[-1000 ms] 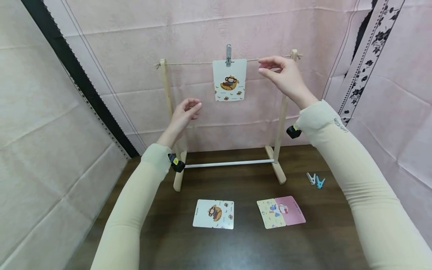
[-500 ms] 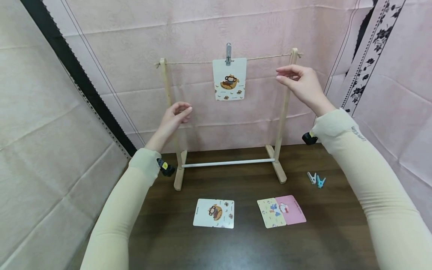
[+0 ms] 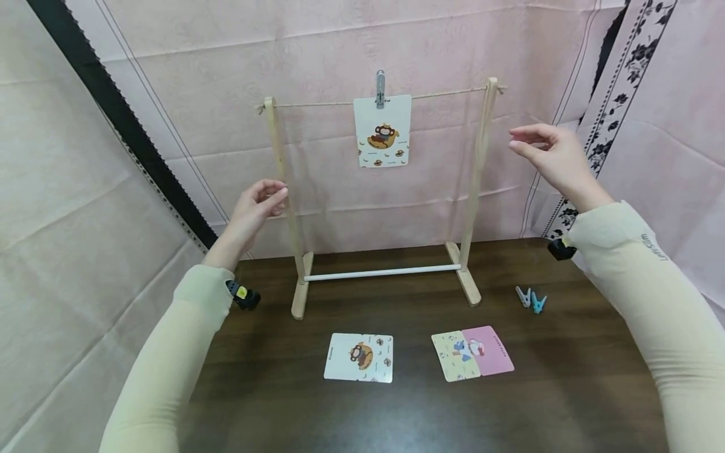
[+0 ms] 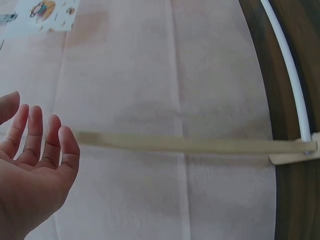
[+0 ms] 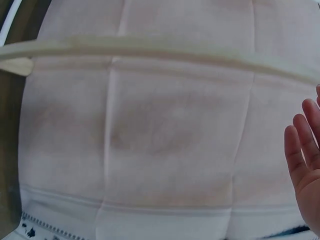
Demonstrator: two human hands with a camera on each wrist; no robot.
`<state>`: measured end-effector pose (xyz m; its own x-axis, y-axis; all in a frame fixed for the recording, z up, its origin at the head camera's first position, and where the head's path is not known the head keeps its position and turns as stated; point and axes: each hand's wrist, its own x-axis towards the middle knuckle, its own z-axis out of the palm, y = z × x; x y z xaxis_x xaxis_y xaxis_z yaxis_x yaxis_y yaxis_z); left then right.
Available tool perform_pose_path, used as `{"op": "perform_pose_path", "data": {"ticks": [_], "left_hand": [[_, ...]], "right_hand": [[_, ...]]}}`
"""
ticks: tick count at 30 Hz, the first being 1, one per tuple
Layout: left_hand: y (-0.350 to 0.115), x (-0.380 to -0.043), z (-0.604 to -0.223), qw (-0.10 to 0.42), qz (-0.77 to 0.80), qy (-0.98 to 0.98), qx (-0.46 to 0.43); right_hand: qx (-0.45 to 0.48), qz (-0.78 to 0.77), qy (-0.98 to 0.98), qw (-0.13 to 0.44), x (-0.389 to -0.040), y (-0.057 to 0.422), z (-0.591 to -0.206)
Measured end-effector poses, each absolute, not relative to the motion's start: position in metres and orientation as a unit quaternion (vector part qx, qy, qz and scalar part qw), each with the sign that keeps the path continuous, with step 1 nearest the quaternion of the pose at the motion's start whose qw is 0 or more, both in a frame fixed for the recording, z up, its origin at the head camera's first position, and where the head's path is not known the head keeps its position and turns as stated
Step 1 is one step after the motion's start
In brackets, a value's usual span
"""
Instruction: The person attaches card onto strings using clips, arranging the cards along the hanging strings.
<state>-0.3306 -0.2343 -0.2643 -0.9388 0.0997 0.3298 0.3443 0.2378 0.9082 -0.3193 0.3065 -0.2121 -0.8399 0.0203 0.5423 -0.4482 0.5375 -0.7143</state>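
A white card (image 3: 382,146) with a monkey picture hangs from the string (image 3: 447,94) of a wooden stand, pinned by a grey clothespin (image 3: 381,89). My left hand (image 3: 253,211) is in the air by the stand's left post (image 3: 277,138), fingers loosely bent and holding nothing. To the right of the right post (image 3: 480,157), my right hand (image 3: 557,157) hovers with relaxed fingers and nothing in them. The left wrist view shows the left palm (image 4: 37,175) with its fingers apart; at the right wrist view's edge the right hand (image 5: 307,160) is partly cut off.
On the dark wooden table (image 3: 396,415) lie a white monkey card (image 3: 359,358) and a yellow and pink card (image 3: 472,353). Two small clothespins, one pale (image 3: 523,297) and one blue (image 3: 538,303), lie at the right. A white rod (image 3: 382,273) joins the stand's feet.
Both hands have drawn apart from the hanging card: the left one moved left and slightly down, the right one moved right and down. The card stays hanging from the string.
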Motion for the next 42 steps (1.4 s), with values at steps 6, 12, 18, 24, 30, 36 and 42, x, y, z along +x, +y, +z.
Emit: {"op": "perform_pose_path", "data": {"ticks": [6, 12, 18, 24, 30, 36, 42], "left_hand": [[-0.255, -0.323, -0.272, 0.111, -0.608, -0.775, -0.134], [-0.260, -0.316, -0.284, 0.113, -0.617, -0.768, -0.128], [-0.260, -0.308, -0.299, 0.096, -0.612, -0.774, -0.132], [-0.260, -0.300, -0.315, 0.086, -0.584, -0.797, -0.129], [-0.260, -0.294, -0.334, 0.084, -0.571, -0.807, -0.122], [-0.260, -0.293, -0.354, 0.077, -0.570, -0.809, -0.122], [-0.261, -0.292, -0.374, 0.052, -0.569, -0.812, -0.119]], "right_hand": [[0.098, 0.457, -0.847, 0.255, -0.308, 0.328, -0.228], [0.089, 0.463, -0.849, 0.240, -0.303, 0.345, -0.252], [0.090, 0.454, -0.855, 0.233, -0.295, 0.350, -0.273], [0.087, 0.438, -0.865, 0.229, -0.285, 0.352, -0.287], [0.084, 0.423, -0.873, 0.228, -0.280, 0.353, -0.301], [0.080, 0.425, -0.867, 0.249, -0.275, 0.355, -0.317], [0.082, 0.412, -0.873, 0.248, -0.274, 0.356, -0.335]]}}
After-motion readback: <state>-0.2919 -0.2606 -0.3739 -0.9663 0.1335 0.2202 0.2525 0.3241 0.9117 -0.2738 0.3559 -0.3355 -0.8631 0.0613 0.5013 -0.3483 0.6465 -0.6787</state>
